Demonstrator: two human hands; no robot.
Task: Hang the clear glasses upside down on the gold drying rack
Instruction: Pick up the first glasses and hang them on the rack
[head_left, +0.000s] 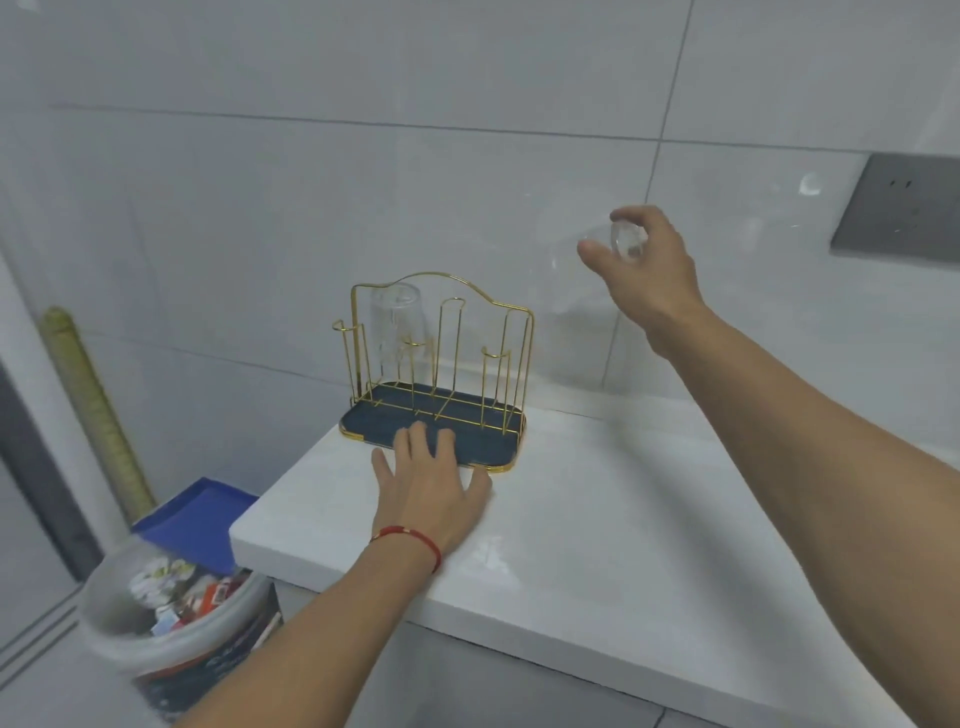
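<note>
The gold drying rack (496, 306) stands on a dark blue tray (363, 418) at the back left of the white counter. One clear glass (393, 325) hangs upside down on a back left prong. My left hand (428, 486) lies flat, fingers spread, with fingertips on the tray's front edge. My right hand (641, 260) is raised to the right of the rack, above its height. Its fingers grip the base of a second clear glass (576, 280), which is blurred and reaches down and left from the hand.
The white counter (597, 519) ends at its left edge just beside the rack. Below it on the left stands a bin (171, 618) full of rubbish with a blue lid (197, 519). A grey socket plate (898, 208) is on the tiled wall at the right.
</note>
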